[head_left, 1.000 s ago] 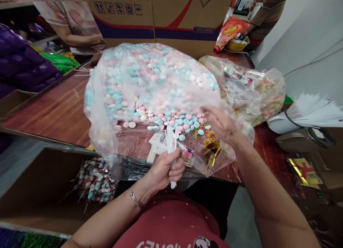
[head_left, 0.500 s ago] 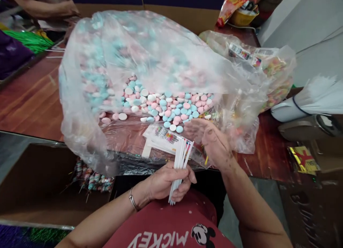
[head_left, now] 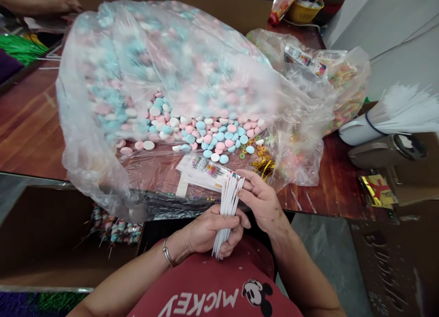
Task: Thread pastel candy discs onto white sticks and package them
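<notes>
My left hand (head_left: 214, 230) is closed around a bundle of thin white sticks (head_left: 228, 205), held upright and slightly fanned at the top. At the upper right side of the bundle, my right hand (head_left: 262, 200) has its thumb and fingers about the stick tips. Just beyond lie printed label cards (head_left: 206, 171) in clear plastic. Behind them, pink, blue and white candies (head_left: 219, 136) spill from the mouth of a large clear plastic bag (head_left: 164, 66). Small ring-shaped candies (head_left: 261, 150) and gold twist ties (head_left: 264, 167) lie right of the pile.
Another clear bag of colourful candy (head_left: 346, 88) sits at the back right. A white pitcher (head_left: 356, 129) full of white sticks and a grey mug (head_left: 373, 155) stand on the right. Below left is a cardboard box (head_left: 41, 244) with candy skewers (head_left: 116, 228). Another person's hand (head_left: 66, 2) shows at top left.
My right hand has come down from beside the candies to the tops of the sticks, uncovering the ring candies and gold ties. My left hand keeps its hold. The view has shifted slightly.
</notes>
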`<state>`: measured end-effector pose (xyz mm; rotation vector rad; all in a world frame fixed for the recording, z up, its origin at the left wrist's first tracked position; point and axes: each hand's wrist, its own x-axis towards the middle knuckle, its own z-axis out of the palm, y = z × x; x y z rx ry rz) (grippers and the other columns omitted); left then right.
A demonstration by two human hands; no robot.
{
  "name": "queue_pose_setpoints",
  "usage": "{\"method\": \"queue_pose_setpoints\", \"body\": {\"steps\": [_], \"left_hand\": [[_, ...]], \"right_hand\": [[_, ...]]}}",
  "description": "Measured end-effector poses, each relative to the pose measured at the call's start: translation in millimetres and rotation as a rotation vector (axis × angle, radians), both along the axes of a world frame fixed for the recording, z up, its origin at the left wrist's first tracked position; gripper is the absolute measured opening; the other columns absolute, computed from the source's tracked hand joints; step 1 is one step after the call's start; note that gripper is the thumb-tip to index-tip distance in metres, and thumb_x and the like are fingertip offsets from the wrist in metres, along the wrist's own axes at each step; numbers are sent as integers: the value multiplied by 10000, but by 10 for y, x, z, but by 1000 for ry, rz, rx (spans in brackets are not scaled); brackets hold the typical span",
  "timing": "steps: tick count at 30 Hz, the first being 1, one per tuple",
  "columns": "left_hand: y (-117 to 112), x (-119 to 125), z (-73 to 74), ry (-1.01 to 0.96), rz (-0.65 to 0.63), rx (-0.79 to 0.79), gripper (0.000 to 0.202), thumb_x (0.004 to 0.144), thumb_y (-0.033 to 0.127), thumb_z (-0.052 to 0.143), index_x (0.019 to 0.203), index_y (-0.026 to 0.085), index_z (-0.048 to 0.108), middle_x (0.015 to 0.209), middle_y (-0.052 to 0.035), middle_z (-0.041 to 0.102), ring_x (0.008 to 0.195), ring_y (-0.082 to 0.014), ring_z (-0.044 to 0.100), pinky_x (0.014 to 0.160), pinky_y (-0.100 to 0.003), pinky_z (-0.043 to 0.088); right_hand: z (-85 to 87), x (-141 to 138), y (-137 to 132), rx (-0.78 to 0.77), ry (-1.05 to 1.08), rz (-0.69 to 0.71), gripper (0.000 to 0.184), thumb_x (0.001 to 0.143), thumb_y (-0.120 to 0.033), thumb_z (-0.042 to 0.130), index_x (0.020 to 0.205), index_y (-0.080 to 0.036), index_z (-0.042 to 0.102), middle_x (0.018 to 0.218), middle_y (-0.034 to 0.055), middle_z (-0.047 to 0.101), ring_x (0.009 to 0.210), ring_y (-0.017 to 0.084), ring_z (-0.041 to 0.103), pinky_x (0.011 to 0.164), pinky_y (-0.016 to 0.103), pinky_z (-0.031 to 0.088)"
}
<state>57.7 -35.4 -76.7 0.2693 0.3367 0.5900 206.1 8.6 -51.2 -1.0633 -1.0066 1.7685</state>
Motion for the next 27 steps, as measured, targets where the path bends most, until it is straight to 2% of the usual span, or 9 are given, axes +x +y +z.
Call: {"method": "queue_pose_setpoints", "body": {"steps": [2,5,9,12,16,20,23,27], "left_hand": [[-2,-4,-16,-7,0,4,238,848,322,657,959,113,672,558,-6,576,354,-75,459,351,-193,447],[-5,-11,-39,-1,10,13,268,842,346,664,972,113,680,561,-11,587,333,-69,445,328,-182,420],[0,-9,-37,28,33,2,283,838,367,668,966,116,689,554,-10,585,313,-48,396,310,-156,356],[8,1,-16,50,31,2,300,839,378,667,976,112,692,547,-3,573,310,-29,348,307,-139,303],[16,11,-6,78,22,29,336,840,400,663,993,102,690,538,3,560,309,-22,318,307,-140,273],[20,17,-24,100,28,42,363,832,424,664,1001,103,685,528,8,556,301,-25,305,299,-145,255],[18,19,-27,122,23,48,388,817,437,676,1002,96,680,522,12,551,300,-28,305,297,-148,255],[15,22,-25,147,9,45,388,821,435,670,1008,94,673,531,10,553,306,-29,308,303,-149,254]], "right_hand": [[-1,7,3,18,-49,-14,284,779,-281,703,1042,-208,623,863,8,716,788,130,653,719,245,533],[-18,30,-1,53,-133,-37,152,788,-292,691,885,-183,645,718,-25,656,621,83,560,579,188,459],[-39,34,-17,37,-131,-73,146,804,-313,668,806,-177,613,572,-68,529,485,49,400,440,159,312],[-23,9,-26,-26,-115,-109,109,778,-263,647,791,-181,577,572,-73,520,442,35,348,398,149,255],[18,-13,-29,-104,-75,-136,175,705,-191,641,858,-196,556,580,-89,527,404,23,324,355,131,246],[21,4,-35,-126,-15,-42,257,716,-211,647,965,-184,592,557,-93,506,387,33,344,318,133,283],[7,13,-44,-119,-3,11,202,770,-296,652,920,-166,613,508,-95,468,350,33,331,288,136,274],[16,-2,-44,-97,-30,-12,206,793,-364,665,815,-168,607,470,-94,447,331,30,320,272,131,246]]}}
